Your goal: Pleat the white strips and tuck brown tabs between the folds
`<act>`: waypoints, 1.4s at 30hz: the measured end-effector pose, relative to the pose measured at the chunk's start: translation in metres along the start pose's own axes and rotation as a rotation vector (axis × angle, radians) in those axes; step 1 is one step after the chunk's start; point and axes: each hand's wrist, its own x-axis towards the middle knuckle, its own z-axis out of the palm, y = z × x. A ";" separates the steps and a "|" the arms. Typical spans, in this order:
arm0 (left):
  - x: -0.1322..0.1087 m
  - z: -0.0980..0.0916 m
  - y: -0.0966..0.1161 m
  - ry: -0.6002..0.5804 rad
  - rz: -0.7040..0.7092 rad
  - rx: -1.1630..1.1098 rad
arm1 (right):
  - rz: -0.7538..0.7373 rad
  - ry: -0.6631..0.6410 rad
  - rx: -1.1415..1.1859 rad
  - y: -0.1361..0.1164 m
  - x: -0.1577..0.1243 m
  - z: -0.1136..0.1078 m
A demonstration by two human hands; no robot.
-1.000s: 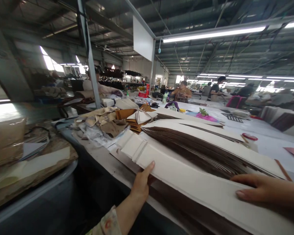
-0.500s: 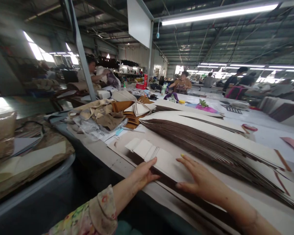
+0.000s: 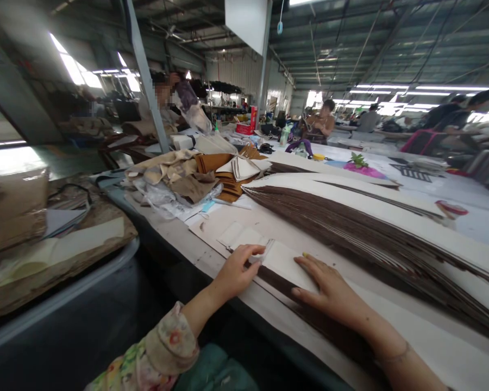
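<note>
My left hand (image 3: 237, 270) curls its fingers over the near end of a long white strip (image 3: 286, 262) lying on the table's front edge, gripping that end. My right hand (image 3: 330, 290) lies flat on the same strip, fingers stretched out and pressing it down. Brown material shows beneath the strip. Just beyond it, a big fanned stack of brown-and-white strips (image 3: 350, 222) runs across the table to the right.
A heap of tan and brown cloth pieces (image 3: 187, 176) sits at the table's far left. A bin of cardboard scraps (image 3: 52, 239) stands to my left. A steel post (image 3: 146, 81) rises behind the table. Other people work at tables (image 3: 424, 179) further back.
The strip has slid toward me and to the right. My right hand came from the far right onto the strip's near end. My left hand's fingers have curled over that end.
</note>
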 end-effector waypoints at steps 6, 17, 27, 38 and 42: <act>-0.005 0.009 -0.010 -0.037 0.055 0.114 | -0.016 -0.001 -0.034 0.001 -0.001 -0.002; -0.004 0.007 -0.010 -0.141 0.153 0.268 | -0.313 0.202 -0.292 -0.012 -0.010 0.015; -0.005 0.006 -0.009 -0.172 0.190 0.324 | -0.272 0.240 -0.349 -0.002 -0.028 0.018; -0.005 0.007 -0.013 -0.186 0.226 0.385 | -0.247 0.222 -0.444 -0.017 -0.018 0.021; -0.005 0.007 -0.012 -0.178 0.226 0.380 | -0.272 0.207 -0.471 -0.020 -0.016 0.019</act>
